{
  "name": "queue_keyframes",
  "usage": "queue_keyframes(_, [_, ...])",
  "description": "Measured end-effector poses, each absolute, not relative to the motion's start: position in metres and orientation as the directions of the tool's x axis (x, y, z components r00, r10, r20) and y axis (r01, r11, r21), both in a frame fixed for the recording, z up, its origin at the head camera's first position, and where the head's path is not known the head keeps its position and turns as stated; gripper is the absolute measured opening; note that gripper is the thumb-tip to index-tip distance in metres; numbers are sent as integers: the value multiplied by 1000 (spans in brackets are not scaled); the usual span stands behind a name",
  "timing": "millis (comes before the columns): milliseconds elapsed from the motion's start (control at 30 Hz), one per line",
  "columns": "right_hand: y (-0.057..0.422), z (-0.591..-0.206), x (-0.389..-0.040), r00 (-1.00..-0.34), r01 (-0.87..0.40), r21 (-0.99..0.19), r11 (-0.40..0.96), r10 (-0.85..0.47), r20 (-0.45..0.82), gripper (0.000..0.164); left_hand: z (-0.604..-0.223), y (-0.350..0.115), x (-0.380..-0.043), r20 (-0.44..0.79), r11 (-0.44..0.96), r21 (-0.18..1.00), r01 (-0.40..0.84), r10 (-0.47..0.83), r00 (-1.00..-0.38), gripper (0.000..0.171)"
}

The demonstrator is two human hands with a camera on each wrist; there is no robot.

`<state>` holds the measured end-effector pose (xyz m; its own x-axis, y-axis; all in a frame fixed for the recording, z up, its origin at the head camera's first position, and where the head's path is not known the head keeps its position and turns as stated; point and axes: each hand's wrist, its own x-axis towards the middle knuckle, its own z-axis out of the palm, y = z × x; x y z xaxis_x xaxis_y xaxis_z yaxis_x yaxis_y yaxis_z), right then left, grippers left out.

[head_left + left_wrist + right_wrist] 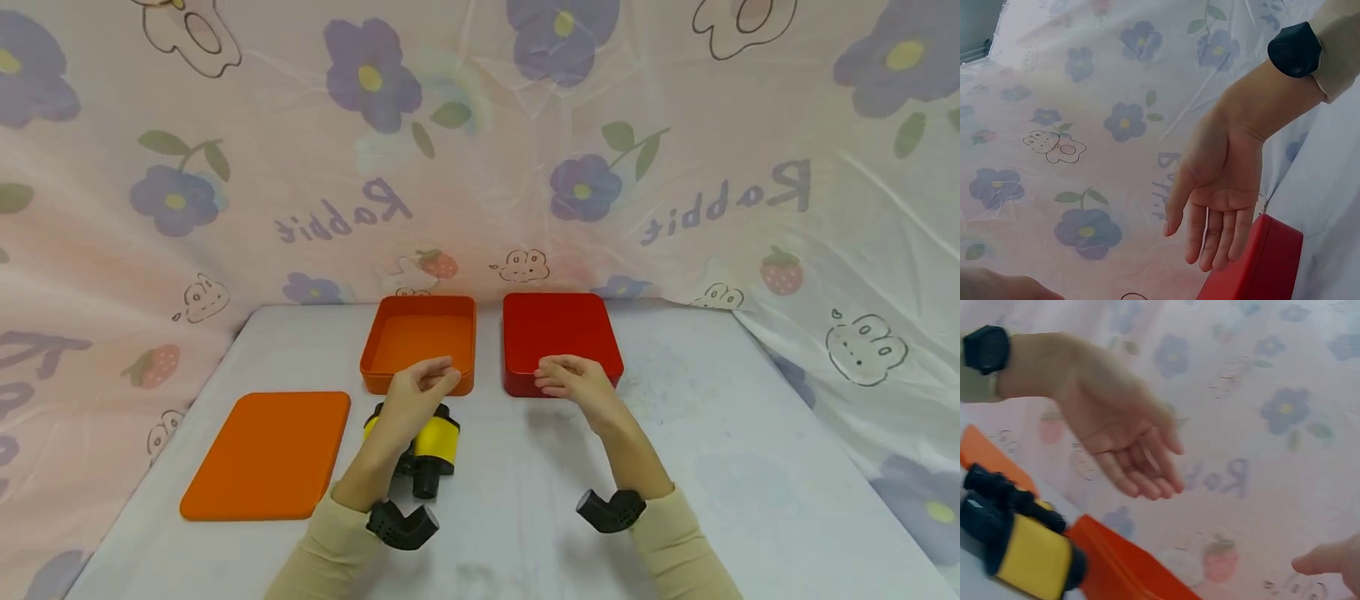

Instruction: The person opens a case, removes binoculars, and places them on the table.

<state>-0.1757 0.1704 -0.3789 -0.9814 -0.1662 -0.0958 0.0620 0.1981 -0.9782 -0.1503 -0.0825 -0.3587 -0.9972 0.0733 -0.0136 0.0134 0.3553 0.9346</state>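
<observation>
My left hand (420, 396) hovers over the yellow and black binoculars (435, 442), partly hiding them, with its fingertips overlapping the front rim of an open orange box (420, 329). Its fingers are relaxed and hold nothing, as the right wrist view also shows of the left hand (1125, 425). At the front edge of a red square box (558, 333), my right hand (585, 387) is raised with loosely straight fingers. In the left wrist view the palm of the right hand (1225, 181) faces the camera, bare, beside the red box (1272, 262).
A flat orange lid (266, 458) lies on the white table (517, 517) at the left. The two boxes stand side by side at the back, close to a patterned curtain (480, 167) that rises behind and along both sides.
</observation>
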Motion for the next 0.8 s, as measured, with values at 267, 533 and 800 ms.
queue_keyframes(267, [202, -369, -183, -994, 79, -988, 133, -63, -88, 56, -366, -58, -173, -32, 253, 967, -9, 89, -995, 38])
queue_keyframes(533, [223, -369, -188, -994, 85, -995, -43, 64, -88, 54, -370, -38, -189, -35, 223, 975, -11, 108, -994, 38])
queue_keyframes(800, [244, -373, -193, -977, 61, -982, -178, 190, -95, 21, -377, -25, -206, -27, 221, 975, -7, 89, -996, 36])
